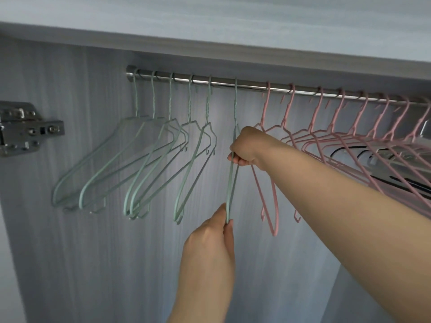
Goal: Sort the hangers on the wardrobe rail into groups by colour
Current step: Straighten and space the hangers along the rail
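A steel wardrobe rail (249, 83) runs from upper left to the right edge. Several mint-green hangers (149, 159) hang along its left part. Several pink hangers (326, 136) hang along its right part. One more green hanger (235, 108) hangs edge-on between the two groups, hooked on the rail. My right hand (247, 145) grips this hanger near its shoulder. My left hand (210, 243) pinches its lower end between thumb and fingers.
A metal door hinge (23, 129) is fixed to the left wardrobe panel. The wardrobe's top shelf (210, 26) sits close above the rail. A dark and white object (373, 159) lies behind the pink hangers at the right.
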